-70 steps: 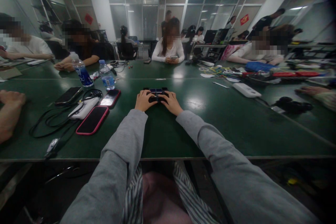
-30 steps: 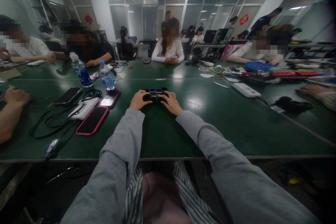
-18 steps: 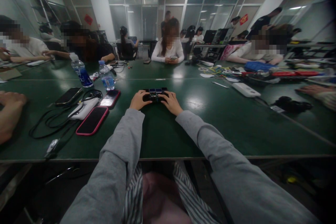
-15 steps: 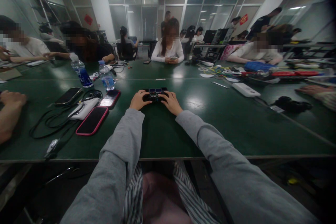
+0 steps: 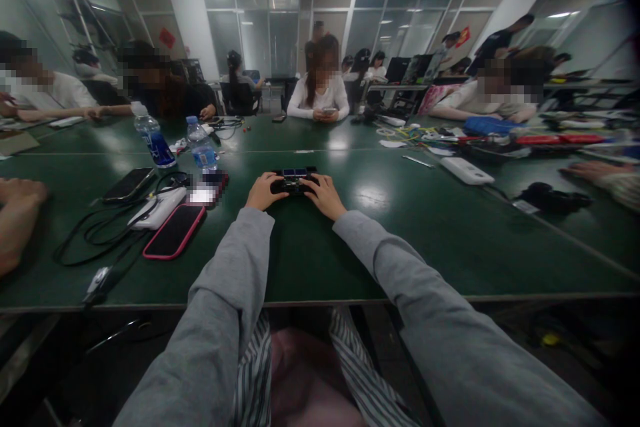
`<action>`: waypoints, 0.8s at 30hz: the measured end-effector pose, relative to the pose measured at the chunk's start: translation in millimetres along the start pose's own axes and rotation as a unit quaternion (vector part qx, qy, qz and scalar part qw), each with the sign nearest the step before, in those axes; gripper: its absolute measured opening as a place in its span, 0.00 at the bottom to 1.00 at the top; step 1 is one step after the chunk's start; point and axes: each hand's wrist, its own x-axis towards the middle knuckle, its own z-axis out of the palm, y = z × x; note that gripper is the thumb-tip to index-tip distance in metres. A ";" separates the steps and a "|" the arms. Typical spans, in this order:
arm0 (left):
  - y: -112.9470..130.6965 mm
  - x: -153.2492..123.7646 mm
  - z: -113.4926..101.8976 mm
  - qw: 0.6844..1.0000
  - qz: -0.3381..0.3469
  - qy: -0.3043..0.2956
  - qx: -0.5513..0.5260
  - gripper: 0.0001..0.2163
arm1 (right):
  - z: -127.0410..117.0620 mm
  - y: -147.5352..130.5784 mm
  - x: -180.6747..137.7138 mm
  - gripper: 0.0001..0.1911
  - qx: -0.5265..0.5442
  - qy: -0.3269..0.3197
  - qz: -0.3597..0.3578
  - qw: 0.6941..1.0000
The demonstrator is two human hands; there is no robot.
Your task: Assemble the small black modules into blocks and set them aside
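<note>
A small black device (image 5: 294, 182) with dark blue rectangular panels along its far side lies on the green table (image 5: 320, 260) straight in front of me. Its exact kind is too small to make out. My left hand (image 5: 263, 191) grips the left end, thumb at the near side and fingers at the far side. On the opposite end, my right hand (image 5: 326, 195) holds it the same way. Fingers cover both ends of the device.
To the left lie a pink-edged phone (image 5: 175, 231), a white power bank (image 5: 159, 207) with black cables, and a dark phone (image 5: 129, 184). Two water bottles (image 5: 203, 147) stand behind them. Rightward are a white box-like device (image 5: 467, 170) and a black bundle (image 5: 557, 199). Other people sit around the table.
Both hands keep their hold on the black device, which stays in place. The whole view has shifted very slightly.
</note>
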 end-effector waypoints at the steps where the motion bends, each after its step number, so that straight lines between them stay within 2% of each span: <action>1: -0.2 -0.1 0.2 1.000 0.001 0.000 -0.001 0.24 | -0.3 0.1 0.1 0.26 0.007 0.001 -0.001 1.000; 4: -0.6 -1.3 1.1 1.000 0.006 0.009 -0.002 0.27 | 0.0 2.2 0.7 0.35 0.039 0.015 -0.001 0.999; 7: -1.3 -3.1 2.3 0.999 -0.006 0.029 0.013 0.38 | 2.5 6.7 1.1 0.39 0.069 0.018 0.008 0.997; 11: -5.1 -4.3 3.7 0.999 -0.032 0.028 0.017 0.45 | 5.3 11.2 0.1 0.37 0.103 -0.005 0.019 0.994; 19: -12.1 -5.1 8.6 0.999 -0.032 0.013 -0.012 0.43 | -4.9 10.5 -3.9 0.28 0.121 -0.006 0.051 0.991; 24: -15.1 -5.1 11.7 0.999 -0.032 0.013 -0.016 0.42 | -7.9 12.5 -6.3 0.23 0.116 0.018 0.050 0.992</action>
